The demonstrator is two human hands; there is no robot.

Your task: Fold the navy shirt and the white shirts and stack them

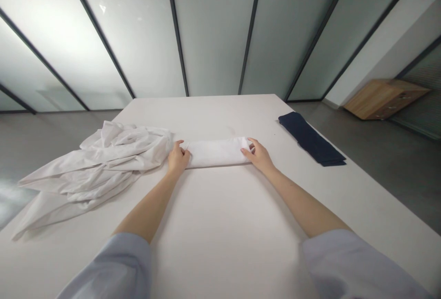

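Note:
A white cloth [218, 153], folded into a long flat strip, lies crosswise on the white table in front of me. My left hand [178, 157] is at its left end, the fingers curled and the thumb close against the edge. At the opposite end, my right hand [258, 154] pinches the right edge, thumb on top and fingers round the far side. Part of each end is hidden by the fingers. Just left of my left hand lies a crumpled heap of white fabric [117, 163].
Near the right edge of the white table [227, 225] rests a folded dark navy cloth [310, 138]. Frosted glass panels [213, 32] with dark frames stand behind the table. A wooden cabinet [382, 99] is on the floor at the far right.

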